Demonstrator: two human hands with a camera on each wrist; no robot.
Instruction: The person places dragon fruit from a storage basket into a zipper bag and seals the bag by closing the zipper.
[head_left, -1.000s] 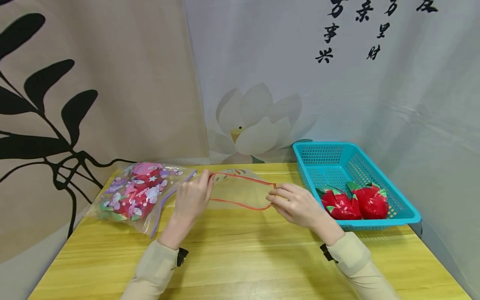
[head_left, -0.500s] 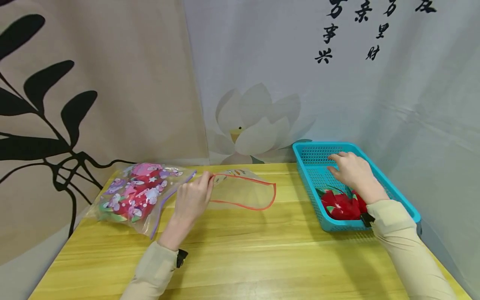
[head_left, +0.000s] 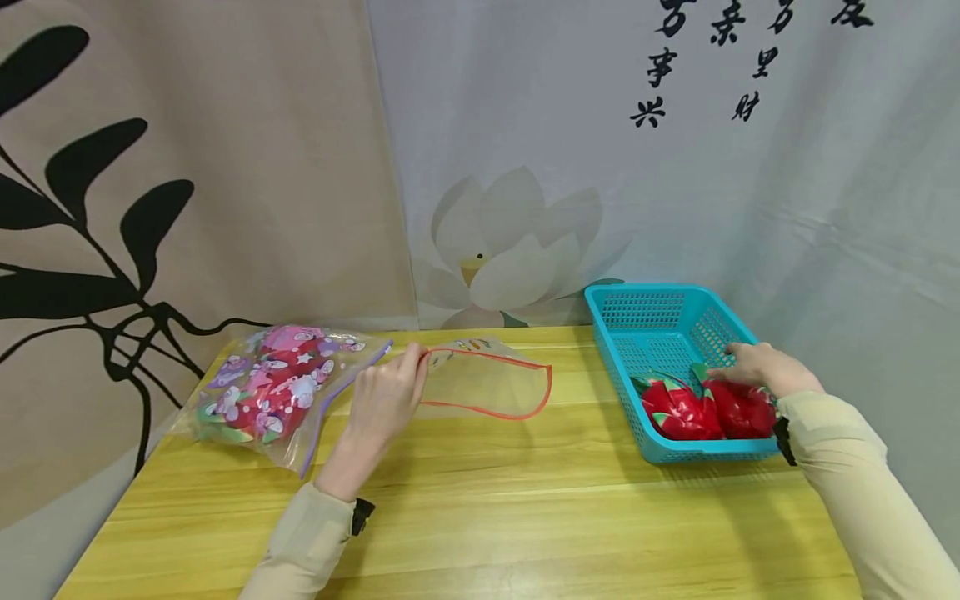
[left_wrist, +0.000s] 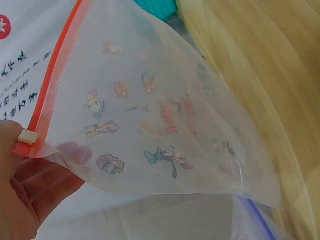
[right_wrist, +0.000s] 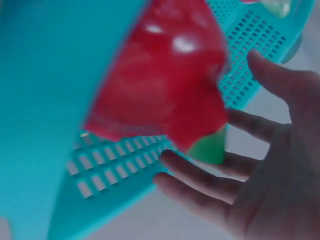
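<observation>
A clear printed zip bag (head_left: pixel 480 387) with a red zip edge hangs with its mouth spread. My left hand (head_left: pixel 385 385) pinches its corner; in the left wrist view, thumb and fingers meet beside the white slider (left_wrist: pixel 28 137). Over the right side of a blue basket (head_left: pixel 705 451) is my right hand (head_left: pixel 772 371), its fingers above the right-hand red dragon fruit (head_left: pixel 741 412). In the right wrist view the fingers (right_wrist: pixel 200 197) are spread beside a glossy red dragon fruit (right_wrist: pixel 175 75) with a green tip. Another dragon fruit (head_left: pixel 678 408) lies left of it.
At the left of the wooden table (head_left: pixel 480 517) lies a full clear zip bag (head_left: pixel 281 379) with a pink and purple print and a purple zip edge. Red and green shapes show inside it. A printed curtain (head_left: pixel 510 125) hangs behind the table.
My right hand has let go of the bag's right corner and moved right to the basket, then down over the right-hand dragon fruit. My left hand has stayed on the bag's corner.
</observation>
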